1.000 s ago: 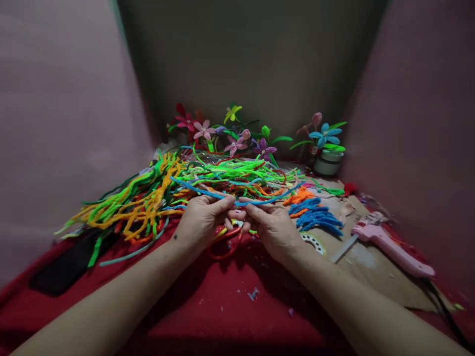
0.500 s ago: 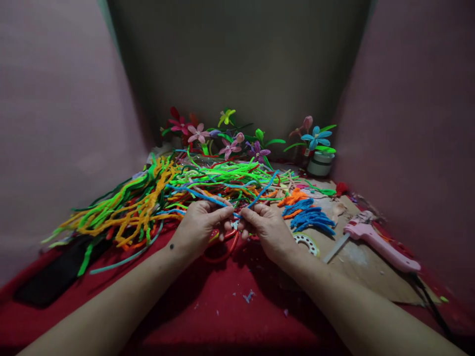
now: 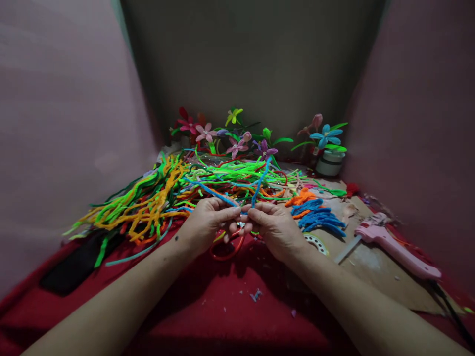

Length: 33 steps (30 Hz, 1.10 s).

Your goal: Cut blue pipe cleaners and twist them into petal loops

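Left hand (image 3: 208, 217) and right hand (image 3: 276, 225) both pinching one blue fuzzy stem (image 3: 259, 184). Each grip closed, thumb against fingers, no slack visible; the two nearly meet, short span of stem between them, partly hidden by fingertips. Stem kinked there: one end slants up and out past the left grip, the other rises steeply from the right grip.

Step in hand looks like bending the stem. Next move probably calls for a firm left pinch as anchor while the right sets the angle; wire core likely, so it should hold a fold.

Materials: just beyond the grip, a tangled pile of stems (image 3: 230, 173), plush, thin, mostly bright green. Left of it, crinkled yellow-orange stems (image 3: 163, 193), wavy. Right of the grip, blue folded pieces (image 3: 321, 220), thick and soft, and an orange bundle (image 3: 300, 197) just beside, on flat brown cardboard (image 3: 371, 277). Farther right, pink glue gun (image 3: 401, 249), smooth plastic. Below the grip, a red loop (image 3: 226, 258), probably a scissors handle, on the red cloth-covered worktop (image 3: 222, 306). Well beyond the grip, fuzzy flowers, including a five-petalled blue flower (image 3: 325, 136).
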### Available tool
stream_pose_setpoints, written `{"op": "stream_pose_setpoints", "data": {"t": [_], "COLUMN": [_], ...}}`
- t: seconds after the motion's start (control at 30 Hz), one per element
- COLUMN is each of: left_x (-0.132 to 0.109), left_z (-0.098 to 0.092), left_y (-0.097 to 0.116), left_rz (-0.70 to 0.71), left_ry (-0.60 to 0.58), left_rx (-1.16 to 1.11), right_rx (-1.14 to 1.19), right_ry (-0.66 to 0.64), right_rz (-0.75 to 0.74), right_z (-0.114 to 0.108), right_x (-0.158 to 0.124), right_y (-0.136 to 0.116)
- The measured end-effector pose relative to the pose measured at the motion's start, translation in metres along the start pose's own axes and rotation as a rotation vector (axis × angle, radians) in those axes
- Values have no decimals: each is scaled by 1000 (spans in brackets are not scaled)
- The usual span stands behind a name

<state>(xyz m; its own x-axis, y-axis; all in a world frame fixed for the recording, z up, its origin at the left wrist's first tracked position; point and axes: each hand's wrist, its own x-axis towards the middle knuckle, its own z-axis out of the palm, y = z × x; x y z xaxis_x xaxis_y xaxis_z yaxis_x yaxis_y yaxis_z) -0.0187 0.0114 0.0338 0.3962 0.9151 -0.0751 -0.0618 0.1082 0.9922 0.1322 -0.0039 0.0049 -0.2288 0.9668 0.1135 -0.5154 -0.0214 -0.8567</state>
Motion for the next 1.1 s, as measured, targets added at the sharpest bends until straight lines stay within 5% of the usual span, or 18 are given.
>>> {"op": "stream_pose_setpoints", "data": {"t": [0.13, 0.5, 0.63, 0.87, 1.1], "left_x": [-1, -4, -1, -1, -3], "left_z": [-1, -6, -8, -6, -4], "left_y": [-2, -1, -2, -4, -1], "left_rz": [13, 15, -16, -7, 19], "left_ry": [-111, -200, -175, -65, -104], "left_rx": [44, 19, -51, 13, 60], "right_rx": [-15, -155, -149, 187, 238], "right_ry": [18, -186, -206, -205, -136], "right_rz": [12, 46, 113, 238, 261], "right_z": [-2, 3, 1, -5, -3], "right_x": [0, -4, -3, -4, -3], "right_y": [1, 0, 2, 7, 8]}}
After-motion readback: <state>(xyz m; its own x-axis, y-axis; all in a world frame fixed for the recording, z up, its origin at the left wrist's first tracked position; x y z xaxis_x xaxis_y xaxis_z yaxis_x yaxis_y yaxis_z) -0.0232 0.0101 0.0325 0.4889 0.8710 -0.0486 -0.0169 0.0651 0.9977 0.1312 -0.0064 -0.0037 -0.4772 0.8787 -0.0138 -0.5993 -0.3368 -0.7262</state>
